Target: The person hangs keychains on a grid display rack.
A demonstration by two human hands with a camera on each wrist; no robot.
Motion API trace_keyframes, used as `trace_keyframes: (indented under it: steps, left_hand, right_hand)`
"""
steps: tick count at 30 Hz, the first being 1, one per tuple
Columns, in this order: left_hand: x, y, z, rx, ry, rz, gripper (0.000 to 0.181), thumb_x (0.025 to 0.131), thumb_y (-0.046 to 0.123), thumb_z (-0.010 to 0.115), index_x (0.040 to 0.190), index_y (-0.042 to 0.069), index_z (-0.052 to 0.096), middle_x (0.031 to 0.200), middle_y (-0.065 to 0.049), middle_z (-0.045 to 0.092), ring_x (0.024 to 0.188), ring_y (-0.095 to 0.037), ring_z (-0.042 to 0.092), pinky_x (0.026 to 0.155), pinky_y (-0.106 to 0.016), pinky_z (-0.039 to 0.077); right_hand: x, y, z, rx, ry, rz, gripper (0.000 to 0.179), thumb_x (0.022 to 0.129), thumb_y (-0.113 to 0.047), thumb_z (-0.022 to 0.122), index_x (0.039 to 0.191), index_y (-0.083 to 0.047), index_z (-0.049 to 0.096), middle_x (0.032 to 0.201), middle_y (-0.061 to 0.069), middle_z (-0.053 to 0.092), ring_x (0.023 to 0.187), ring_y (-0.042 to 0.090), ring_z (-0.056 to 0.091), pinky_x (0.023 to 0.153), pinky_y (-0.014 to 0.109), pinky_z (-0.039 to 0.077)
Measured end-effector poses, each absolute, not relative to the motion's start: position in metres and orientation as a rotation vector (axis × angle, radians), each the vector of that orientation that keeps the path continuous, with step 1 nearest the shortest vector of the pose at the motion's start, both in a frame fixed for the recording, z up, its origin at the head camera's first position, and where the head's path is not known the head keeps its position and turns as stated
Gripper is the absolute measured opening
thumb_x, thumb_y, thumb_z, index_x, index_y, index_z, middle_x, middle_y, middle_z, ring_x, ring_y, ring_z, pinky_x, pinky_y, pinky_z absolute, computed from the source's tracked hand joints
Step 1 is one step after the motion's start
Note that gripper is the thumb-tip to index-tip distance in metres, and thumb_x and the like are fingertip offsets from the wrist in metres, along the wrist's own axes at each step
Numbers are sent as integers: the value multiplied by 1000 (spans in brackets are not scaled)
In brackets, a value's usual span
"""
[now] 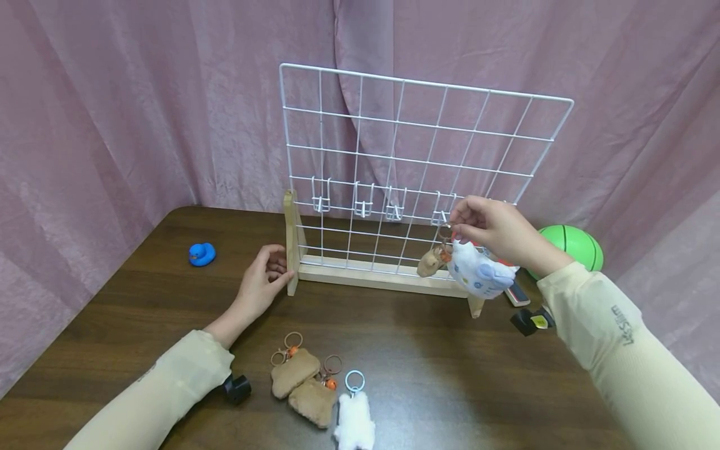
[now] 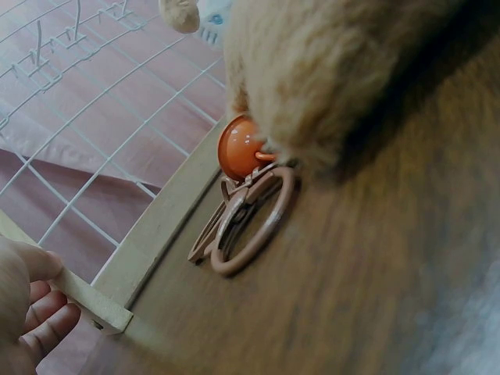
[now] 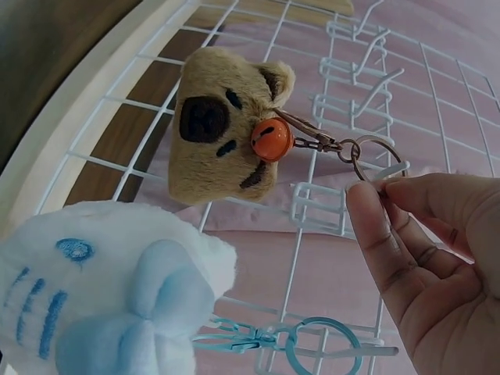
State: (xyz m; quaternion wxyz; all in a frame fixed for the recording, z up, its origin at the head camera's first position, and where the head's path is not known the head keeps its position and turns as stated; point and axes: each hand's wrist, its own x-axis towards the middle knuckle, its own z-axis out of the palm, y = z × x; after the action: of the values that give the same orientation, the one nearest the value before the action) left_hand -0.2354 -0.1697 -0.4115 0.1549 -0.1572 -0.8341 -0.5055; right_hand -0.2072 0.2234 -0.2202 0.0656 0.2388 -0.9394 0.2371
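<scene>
My right hand (image 1: 495, 228) pinches the metal ring of a brown plush keychain (image 3: 211, 129) with an orange bell, right at a white hook (image 3: 328, 205) on the wire grid rack (image 1: 382, 232). Beside it, a white plush keychain with a blue bow (image 1: 478, 272) hangs by its blue ring (image 3: 324, 344) from another hook; in the head view it overlaps the rack's right end. My left hand (image 1: 260, 278) grips the left wooden leg (image 1: 292, 244) of the rack, thumb in front and fingers partly hidden behind it.
Two brown plush keychains (image 1: 312, 400) and a white plush keychain (image 1: 355, 422) lie at the table's front. A blue rubber duck (image 1: 202, 254) sits left, a green ball (image 1: 574, 247) right. Several white hooks (image 1: 363, 207) line the grid. A pink curtain (image 1: 140, 112) hangs behind.
</scene>
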Motion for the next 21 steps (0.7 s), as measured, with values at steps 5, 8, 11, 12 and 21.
trace_keyframes:
  steps: [5,8,11,12,21]
  left_hand:
    - [-235,-170,-410,-448,-2397,-1449,49,85,-4,68,127,-2,44,101,-22,60,87,-18,58,71,-8,49]
    - [-235,-170,-410,-449,-2399,-1448,49,85,-4,68,127,-3,43,102,-22,59,86,-18,58,72,-8,49]
    - [-235,-170,-410,-449,-2397,-1448,49,85,-5,68,127,-3,43,102,-22,59,87,-19,58,72,-8,49]
    - [-235,-170,-410,-449,-2397,-1447,49,85,-5,68,127,-3,43,102,-22,59,87,-19,58,71,-8,49]
    - [-235,-170,-411,-442,-2396,-1448,48,84,-4,68,126,-3,44,101,-21,59,87,-21,58,71,-9,49]
  right_hand:
    - [-210,222,-222,717,-2851,728,9,91,-3,62,99,-5,61,86,7,68,76,18,65,68,15,51]
    - [-212,222,-222,721,-2856,724,9,91,-2,62,99,-5,61,87,7,68,78,21,66,69,15,51]
    - [-213,222,-223,729,-2847,690,9,90,-3,62,99,-6,62,86,6,68,77,19,65,69,15,50]
    - [-213,222,-223,732,-2844,678,8,90,-3,63,98,-6,62,86,6,68,77,17,64,69,16,50]
    - [-213,221,-220,724,-2855,608,10,90,-4,62,99,-7,63,88,6,68,82,16,62,72,18,50]
